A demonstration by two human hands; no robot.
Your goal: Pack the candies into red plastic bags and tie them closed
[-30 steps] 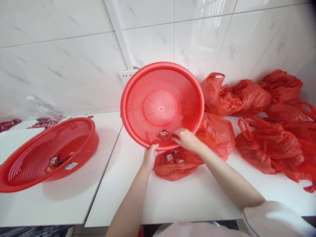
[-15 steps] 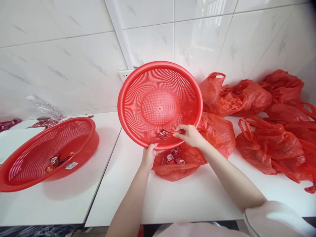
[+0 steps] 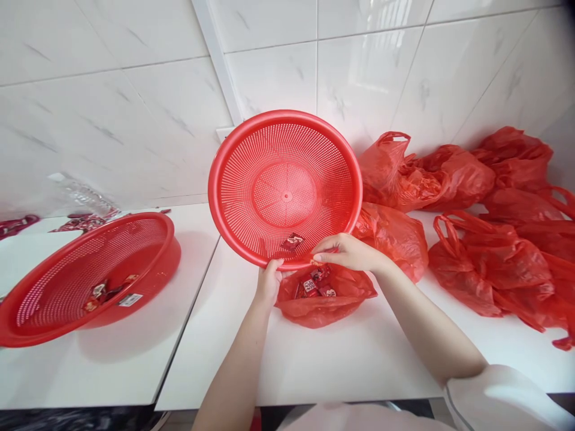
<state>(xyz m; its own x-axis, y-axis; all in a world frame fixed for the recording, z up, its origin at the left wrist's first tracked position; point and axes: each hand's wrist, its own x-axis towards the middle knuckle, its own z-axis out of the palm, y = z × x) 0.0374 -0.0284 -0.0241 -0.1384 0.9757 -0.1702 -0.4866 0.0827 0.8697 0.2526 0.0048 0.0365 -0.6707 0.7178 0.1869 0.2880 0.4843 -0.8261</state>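
Observation:
My left hand [image 3: 268,281] grips the lower rim of a round red perforated basket [image 3: 284,187], which is tipped up so its inside faces me. One small red wrapped candy [image 3: 291,242] lies inside near the low rim. My right hand [image 3: 345,252] is at that rim, just right of the candy, fingers pinched on something small and red I cannot make out. Directly below lies an open red plastic bag [image 3: 323,296] with a few wrapped candies [image 3: 314,285] inside.
A second red basket [image 3: 85,278] sits tilted on the left table with several small candies in it. A pile of red plastic bags [image 3: 494,227] covers the right of the white tabletop [image 3: 341,353]. A gap separates the two tables. White tiled wall behind.
The tipped basket has drifted slightly left. My right hand has pulled out of the basket toward the lower rim, above the open bag.

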